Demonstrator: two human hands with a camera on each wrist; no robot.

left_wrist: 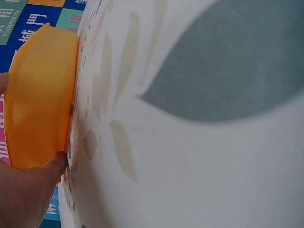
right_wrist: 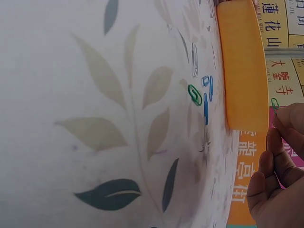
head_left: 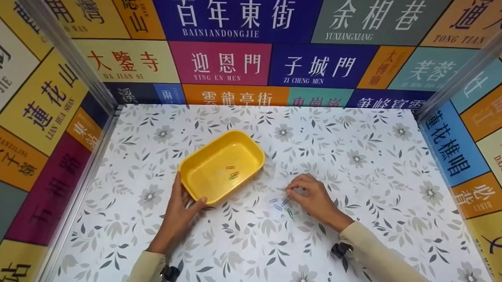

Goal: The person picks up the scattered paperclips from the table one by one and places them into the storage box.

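In the head view, a yellow plastic tub [head_left: 206, 168] sits on the table, tilted diagonally, with several paper clips [head_left: 233, 175] lying in it. My left hand [head_left: 181, 213] grips its near left corner, thumb on the near side and fingers along the left wall. To the tub's right, my right hand [head_left: 315, 199] pinches a green paper clip [right_wrist: 275, 104] between thumb and forefinger, raised off the table in the right wrist view. Below that hand lie several loose clips, among them a blue paper clip [head_left: 278, 207] and another green paper clip [head_left: 290, 213].
A white cloth with grey flowers and leaves [head_left: 147, 246] covers the table. Colourful panels with Chinese lettering [head_left: 220, 62] stand along the back and both sides, joined by metal corner posts [head_left: 76, 55]. Each wrist wears a small black device [head_left: 171, 274].
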